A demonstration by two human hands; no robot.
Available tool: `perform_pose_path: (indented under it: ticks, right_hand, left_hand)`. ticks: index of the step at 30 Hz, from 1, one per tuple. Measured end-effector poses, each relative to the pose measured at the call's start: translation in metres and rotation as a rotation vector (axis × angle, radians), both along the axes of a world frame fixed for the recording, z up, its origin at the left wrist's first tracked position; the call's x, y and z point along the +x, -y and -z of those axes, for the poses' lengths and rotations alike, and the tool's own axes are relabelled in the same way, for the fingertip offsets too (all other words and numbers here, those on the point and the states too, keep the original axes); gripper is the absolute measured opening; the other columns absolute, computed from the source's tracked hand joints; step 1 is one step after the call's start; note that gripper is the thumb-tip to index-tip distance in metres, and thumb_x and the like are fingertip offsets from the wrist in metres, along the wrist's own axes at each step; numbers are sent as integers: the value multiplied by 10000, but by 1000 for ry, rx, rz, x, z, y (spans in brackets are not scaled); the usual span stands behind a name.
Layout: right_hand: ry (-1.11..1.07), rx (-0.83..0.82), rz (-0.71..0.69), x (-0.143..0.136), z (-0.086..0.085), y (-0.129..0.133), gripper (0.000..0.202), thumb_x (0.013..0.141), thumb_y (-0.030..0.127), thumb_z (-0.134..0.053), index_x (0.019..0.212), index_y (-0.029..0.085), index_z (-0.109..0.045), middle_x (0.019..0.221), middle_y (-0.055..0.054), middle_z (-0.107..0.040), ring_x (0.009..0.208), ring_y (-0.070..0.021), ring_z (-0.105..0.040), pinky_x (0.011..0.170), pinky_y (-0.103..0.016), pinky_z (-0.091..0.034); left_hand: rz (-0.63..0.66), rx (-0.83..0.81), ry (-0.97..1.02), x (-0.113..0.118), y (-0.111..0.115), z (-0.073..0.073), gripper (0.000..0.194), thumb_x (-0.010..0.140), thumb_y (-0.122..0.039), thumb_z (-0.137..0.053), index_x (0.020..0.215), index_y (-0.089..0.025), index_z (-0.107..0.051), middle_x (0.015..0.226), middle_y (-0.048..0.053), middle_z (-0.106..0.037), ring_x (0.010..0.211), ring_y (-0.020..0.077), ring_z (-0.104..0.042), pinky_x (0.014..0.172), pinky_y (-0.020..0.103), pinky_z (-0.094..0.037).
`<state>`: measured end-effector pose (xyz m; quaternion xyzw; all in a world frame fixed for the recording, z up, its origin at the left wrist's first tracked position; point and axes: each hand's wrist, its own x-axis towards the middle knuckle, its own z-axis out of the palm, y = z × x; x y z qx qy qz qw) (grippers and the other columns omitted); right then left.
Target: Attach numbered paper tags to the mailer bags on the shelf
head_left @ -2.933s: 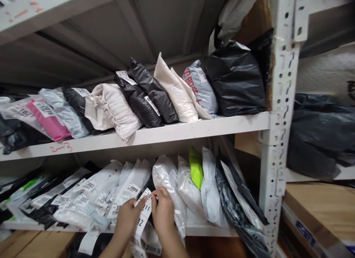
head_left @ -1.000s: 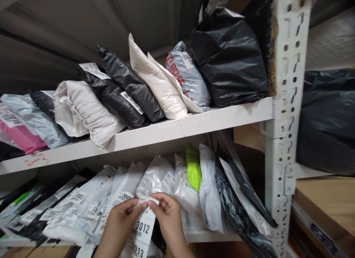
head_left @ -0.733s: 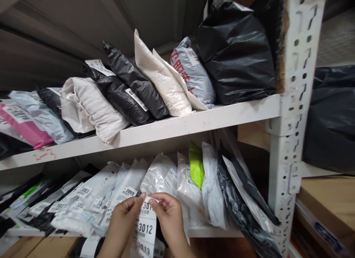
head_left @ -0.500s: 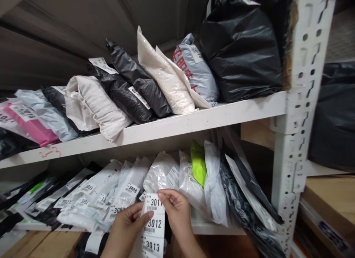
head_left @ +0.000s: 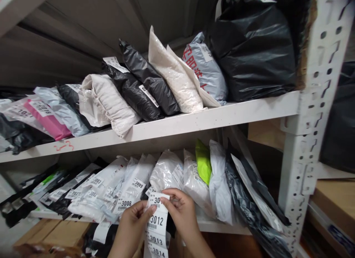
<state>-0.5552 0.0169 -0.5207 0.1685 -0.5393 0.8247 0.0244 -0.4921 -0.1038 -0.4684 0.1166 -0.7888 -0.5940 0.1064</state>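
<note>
I pinch a strip of numbered labels (head_left: pixel 157 225) between my left hand (head_left: pixel 135 221) and right hand (head_left: pixel 181 210); 3012, 3013 and 3014 show. It hangs before the lower shelf (head_left: pixel 216 225), against white parcels (head_left: pixel 166 173). Above, black bags (head_left: pixel 144 88) lean on the upper shelf (head_left: pixel 194 121).

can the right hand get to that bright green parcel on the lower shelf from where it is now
Probably yes. The right hand sits just below and left of the green parcel, whose top stands clear of the white bags beside it. But both hands hold the label strip.
</note>
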Motion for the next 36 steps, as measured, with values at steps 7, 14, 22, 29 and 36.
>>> perform_pose_path:
  ticks: [7, 14, 22, 29, 36]
  right_hand:
    - [30, -70, -106, 7, -3, 0, 289, 621, 424, -765, 773, 180, -738, 627, -43, -678, 578, -150, -594, 562, -262, -470]
    - [116, -204, -19, 7, -8, 1, 364, 548, 504, -793, 695, 177, -728, 660, -77, -723, 620, -191, -644, 595, -302, -521]
    - [170, -230, -18, 13, -12, -2, 361, 491, 480, -823, 670, 181, -729, 599, -58, -701, 560, -160, -616, 526, -255, -501]
    - [-5, -103, 56, 20, 2, 4, 241, 671, 415, -736, 779, 200, -722, 768, -63, -705, 663, -170, -641, 598, -257, -527]
    - [-162, 11, 57, 15, 3, 0, 179, 715, 342, -711, 826, 203, -693, 830, -55, -645, 809, -185, -621, 638, -241, -523]
  left_hand:
    - [-43, -52, -25, 3, 8, 14, 498, 611, -654, -664, 562, -169, -565, 495, -38, -479, 508, 104, -385, 455, 203, -338]
    - [129, 375, -10, 14, 1, 16, 439, 688, -582, -664, 833, -169, -700, 691, 49, -689, 674, 197, -598, 606, 273, -471]
    - [8, 357, -193, 19, 1, 20, 375, 554, -405, -823, 695, -209, -536, 527, -64, -597, 488, 98, -532, 507, 180, -423]
    - [27, -23, -202, 22, 0, 22, 362, 771, -521, -592, 878, -189, -688, 963, 69, -693, 884, 223, -600, 832, 291, -486]
    - [-54, -286, -343, 9, -17, 19, 294, 860, -449, -484, 784, -199, -618, 807, 31, -647, 782, 184, -590, 723, 247, -445]
